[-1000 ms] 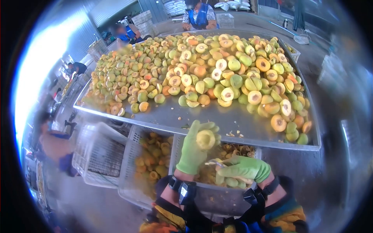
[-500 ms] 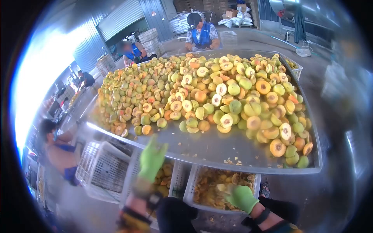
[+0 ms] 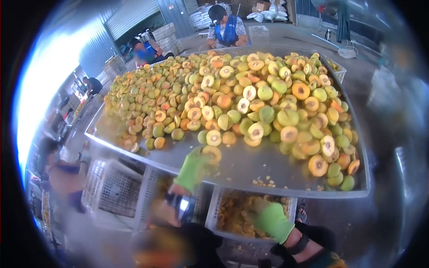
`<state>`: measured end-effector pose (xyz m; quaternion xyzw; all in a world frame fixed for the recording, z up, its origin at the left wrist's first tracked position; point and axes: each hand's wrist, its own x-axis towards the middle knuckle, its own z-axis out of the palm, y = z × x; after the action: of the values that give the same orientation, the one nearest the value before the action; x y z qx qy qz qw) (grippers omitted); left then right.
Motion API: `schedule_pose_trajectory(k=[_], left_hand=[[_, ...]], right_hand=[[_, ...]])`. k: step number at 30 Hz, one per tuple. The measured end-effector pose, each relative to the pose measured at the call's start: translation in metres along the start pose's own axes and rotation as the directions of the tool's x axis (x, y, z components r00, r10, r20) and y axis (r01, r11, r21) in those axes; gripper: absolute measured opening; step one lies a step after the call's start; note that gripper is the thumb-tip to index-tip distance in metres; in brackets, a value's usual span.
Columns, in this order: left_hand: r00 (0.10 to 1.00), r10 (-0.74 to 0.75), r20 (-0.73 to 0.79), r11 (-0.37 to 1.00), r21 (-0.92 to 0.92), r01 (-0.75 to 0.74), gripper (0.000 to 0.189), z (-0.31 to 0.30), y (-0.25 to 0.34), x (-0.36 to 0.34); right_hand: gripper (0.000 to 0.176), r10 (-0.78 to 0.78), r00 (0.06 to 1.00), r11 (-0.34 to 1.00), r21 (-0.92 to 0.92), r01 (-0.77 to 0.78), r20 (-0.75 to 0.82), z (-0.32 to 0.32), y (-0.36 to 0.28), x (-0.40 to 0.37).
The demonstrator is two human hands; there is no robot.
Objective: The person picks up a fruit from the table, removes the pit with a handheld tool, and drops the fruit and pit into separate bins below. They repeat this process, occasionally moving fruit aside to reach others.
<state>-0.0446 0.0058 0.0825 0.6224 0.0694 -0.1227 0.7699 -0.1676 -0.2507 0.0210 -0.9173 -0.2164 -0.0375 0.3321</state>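
Observation:
My left hand (image 3: 193,169), in a green glove, reaches up over the front edge of the metal table (image 3: 250,172). Its fingers close on a halved peach (image 3: 213,153) lying alone just in front of the big pile of halved peaches (image 3: 232,96). My right hand (image 3: 271,221), also green-gloved, hangs low with curled fingers over a white crate of pits and scraps (image 3: 232,212) under the table edge. The pale small tool it gripped earlier is hidden in the fist now.
A few scraps (image 3: 263,182) lie on the bare front strip of the table. Below the edge stand a white empty crate (image 3: 111,192) and a crate of fruit (image 3: 157,196). Two people (image 3: 225,27) work at the far side, another person (image 3: 60,174) at my left.
My left hand dropped the pitted half it held, swung left over the crates, then rose to the table and took a new half. My right hand stayed low over the scrap crate.

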Motion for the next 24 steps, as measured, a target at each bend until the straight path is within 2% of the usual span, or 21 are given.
schedule_pose_trajectory(k=[1, 3, 4, 6, 7, 8, 10, 11, 13, 14, 16, 17, 20, 21, 22, 23, 24], left_hand=[[1.0, -0.005, -0.012, 1.0, 0.0, 0.005, 0.04, 0.009, 0.0, -0.024], [0.996, 0.056, 0.073, 0.929, -0.368, -0.025, 0.036, 0.03, -0.01, -0.07], [0.997, 0.053, 0.058, 0.926, -0.377, -0.027, 0.036, 0.042, -0.011, -0.088], [0.999, -0.002, 0.041, 0.803, -0.596, 0.026, 0.032, 0.06, -0.014, -0.11], [0.983, 0.139, 0.123, 0.947, -0.307, -0.096, 0.031, 0.06, -0.021, -0.113], [0.983, 0.139, 0.119, 0.945, -0.311, -0.096, 0.031, 0.055, -0.035, -0.108], [0.945, 0.323, 0.058, 0.925, -0.23, -0.302, 0.031, 0.06, -0.042, -0.097], [0.965, 0.262, -0.017, 0.889, -0.384, -0.249, 0.031, 0.064, -0.048, -0.1], [0.968, 0.249, -0.039, 0.874, -0.422, -0.242, 0.032, 0.071, -0.045, -0.102], [0.971, 0.231, -0.063, 0.861, -0.451, -0.234, 0.034, 0.075, -0.04, -0.104], [0.973, 0.213, -0.086, 0.833, -0.504, -0.227, 0.035, 0.087, -0.026, -0.112], [0.973, 0.204, -0.109, 0.801, -0.552, -0.23, 0.036, 0.089, -0.024, -0.112], [0.965, 0.249, -0.087, 0.839, -0.478, -0.259, 0.037, 0.084, -0.026, -0.108], [0.966, 0.243, -0.084, 0.843, -0.475, -0.253, 0.037, 0.084, -0.03, -0.107], [0.944, 0.286, -0.161, 0.871, -0.367, -0.327, 0.036, 0.086, -0.035, -0.106], [0.913, 0.336, -0.23, 0.886, -0.25, -0.389, 0.035, 0.087, -0.038, -0.105], [0.916, 0.331, -0.227, 0.89, -0.248, -0.383, 0.035, 0.088, -0.039, -0.105]], right_hand=[[0.014, -0.004, 1.0, 1.0, 0.008, 0.004, 0.01, -0.008, -0.015, 0.007], [0.015, 0.011, 0.99, 0.92, 0.39, 0.045, -0.142, -0.023, -0.044, 0.018], [0.015, 0.005, 0.992, 0.919, 0.392, 0.045, -0.126, -0.023, -0.05, 0.018], [0.016, -0.182, 0.968, 0.983, -0.03, 0.18, -0.175, -0.022, -0.061, 0.018], [0.019, -0.056, 0.987, 0.996, 0.055, 0.065, -0.151, -0.023, -0.07, 0.02], [0.019, -0.058, 0.988, 0.996, 0.053, 0.067, -0.146, -0.024, -0.074, 0.02], [0.022, -0.009, 0.989, 0.992, 0.125, 0.028, -0.145, -0.026, -0.079, 0.021], [0.022, -0.012, 0.99, 0.993, 0.118, 0.028, -0.139, -0.022, -0.079, 0.021], [0.024, 0.053, 0.98, 0.973, 0.232, -0.007, -0.193, -0.011, -0.076, 0.022], [0.024, 0.06, 0.98, 0.973, 0.231, -0.015, -0.189, -0.012, -0.077, 0.023], [0.021, -0.013, 0.966, 0.97, 0.232, 0.074, -0.256, -0.018, -0.082, 0.027], [0.021, -0.001, 0.968, 0.97, 0.236, 0.063, -0.251, -0.018, -0.082, 0.028], [0.018, -0.001, 0.985, 0.966, 0.254, 0.046, -0.175, -0.015, -0.081, 0.028], [0.015, 0.016, 0.991, 0.938, 0.344, 0.03, -0.132, -0.011, -0.083, 0.027], [0.018, 0.029, 0.996, 0.902, 0.431, 0.012, -0.088, -0.009, -0.084, 0.027], [0.018, 0.036, 0.995, 0.9, 0.435, 0.006, -0.088, -0.006, -0.083, 0.027], [0.018, -0.005, 0.998, 0.936, 0.351, 0.028, -0.064, -0.003, -0.081, 0.027]])
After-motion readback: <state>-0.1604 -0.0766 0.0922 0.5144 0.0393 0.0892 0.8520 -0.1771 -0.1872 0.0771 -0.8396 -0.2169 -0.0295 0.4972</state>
